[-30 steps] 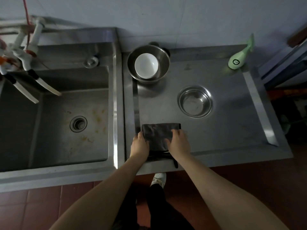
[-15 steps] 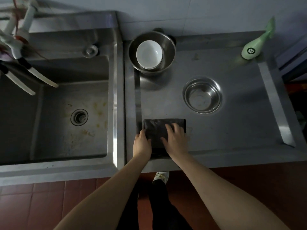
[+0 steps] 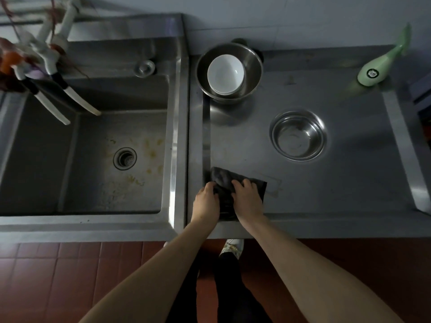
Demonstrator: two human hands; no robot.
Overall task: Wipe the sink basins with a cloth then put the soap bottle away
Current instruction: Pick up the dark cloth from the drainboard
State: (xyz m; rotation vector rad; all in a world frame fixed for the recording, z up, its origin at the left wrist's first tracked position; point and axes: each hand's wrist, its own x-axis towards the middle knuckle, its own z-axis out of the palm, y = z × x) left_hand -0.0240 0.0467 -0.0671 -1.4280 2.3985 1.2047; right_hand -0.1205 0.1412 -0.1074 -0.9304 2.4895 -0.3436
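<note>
Green soap bottle (image 3: pixel 379 66) bears a small, unreadable round label.

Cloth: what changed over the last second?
The dark cloth lay flat and squared under both hands; now it is bunched and skewed, its left corner lifted. The left hand and right hand have curled their fingers into it and gather it up. The soap bottle, the steel bowl and the white bowl inside the pot stayed put.
</note>
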